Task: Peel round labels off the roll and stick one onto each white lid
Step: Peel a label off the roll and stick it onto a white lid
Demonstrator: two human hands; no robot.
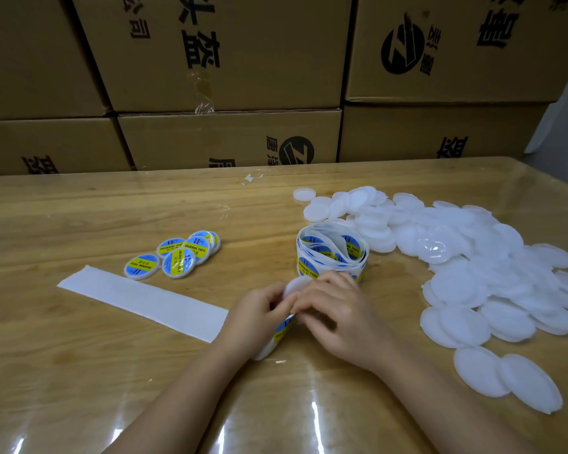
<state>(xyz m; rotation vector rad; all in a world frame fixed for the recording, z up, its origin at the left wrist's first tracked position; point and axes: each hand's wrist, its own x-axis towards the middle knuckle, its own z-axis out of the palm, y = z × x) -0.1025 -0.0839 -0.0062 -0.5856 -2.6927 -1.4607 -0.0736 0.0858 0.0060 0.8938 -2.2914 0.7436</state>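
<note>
Stage: mid-run, judged early; only a small share of the lids carry labels.
Done: labelled lids sit in a small cluster at centre-left, some overlapping.
Labelled count: five clear, possibly a sixth half hidden at the far right of the cluster.
Left to do: plain white lids are heaped on the right, far to near, too many and too overlapped to count; dozens at a guess.
In hand: one held lid, near centre, just in front of the label roll.
Left hand: fingers curled round the held lid and the strip below it.
Right hand: thumb and forefinger pinch at the held lid's near edge; whether a label is between them, cannot tell.
Roll count: one, loosely coiled, many labels remaining.
Spent liner: one bare white strip, lying leftward from the left hand.
</note>
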